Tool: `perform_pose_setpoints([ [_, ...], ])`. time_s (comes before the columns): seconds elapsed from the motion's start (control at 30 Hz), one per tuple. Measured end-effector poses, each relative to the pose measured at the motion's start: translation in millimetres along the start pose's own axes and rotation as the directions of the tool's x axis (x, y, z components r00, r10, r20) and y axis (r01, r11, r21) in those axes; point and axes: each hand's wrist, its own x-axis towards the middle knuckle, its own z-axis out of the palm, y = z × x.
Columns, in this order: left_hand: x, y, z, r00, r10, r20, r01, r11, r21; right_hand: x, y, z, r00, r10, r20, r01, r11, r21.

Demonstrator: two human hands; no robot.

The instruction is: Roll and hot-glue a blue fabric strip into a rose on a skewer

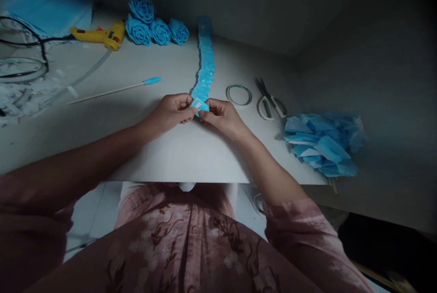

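Note:
A long blue ruffled strip (205, 67) runs from the back of the white table toward me. Its near end, which shows a small pale patch, is pinched between the fingers of both hands. On the left of that end, my left hand (175, 110) is closed on it with the thumb on top. My right hand (223, 116) grips the other side, thumb and forefinger pressed together. The fingers underneath are partly hidden. To the left lies a thin stick with a blue tip (152, 81).
A yellow glue gun (114, 36) and several blue rosettes (138, 29) sit at the back left. Right of my hands lie a tape roll (239, 95), scissors (269, 101) and a blue ruffled bunch (322, 145). Blue sheets (51, 8) and white scraps (23, 97) are at far left.

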Motion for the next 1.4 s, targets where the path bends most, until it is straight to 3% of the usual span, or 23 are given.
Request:
perform_pose_setpoints([
  [0.13,-1.2,0.6,1.6,1.000,0.004,-0.020,-0.004,1.000,0.004,1.2,2.0,2.5,0.999,-0.028,-0.036,0.028,1.000,-0.005],
  [0.4,0.6,1.2,-3.1,1.000,-0.012,-0.011,0.012,1.000,-0.004,-1.9,-5.5,-6.0,1.000,0.002,0.022,-0.004,0.996,0.085],
  [0.63,3.4,-7.4,-3.0,0.997,-0.033,0.066,0.029,0.998,0.053,-0.7,-8.1,-7.4,0.995,-0.065,-0.071,0.068,0.997,0.036],
  [0.9,2.4,0.9,-3.5,0.998,-0.028,-0.058,0.026,0.999,-0.031,1.9,-1.8,-8.2,0.995,-0.076,-0.070,0.079,0.996,0.042],
  [1.07,1.1,2.2,-0.7,0.998,-0.018,-0.062,0.018,1.000,0.002,-0.8,-6.1,-5.7,0.999,-0.033,-0.028,0.034,0.998,0.044],
  [1.4,2.5,-3.8,0.5,0.998,0.001,-0.061,0.002,0.999,0.054,1.6,-1.5,-0.1,0.995,-0.016,-0.098,0.023,0.997,0.073],
])
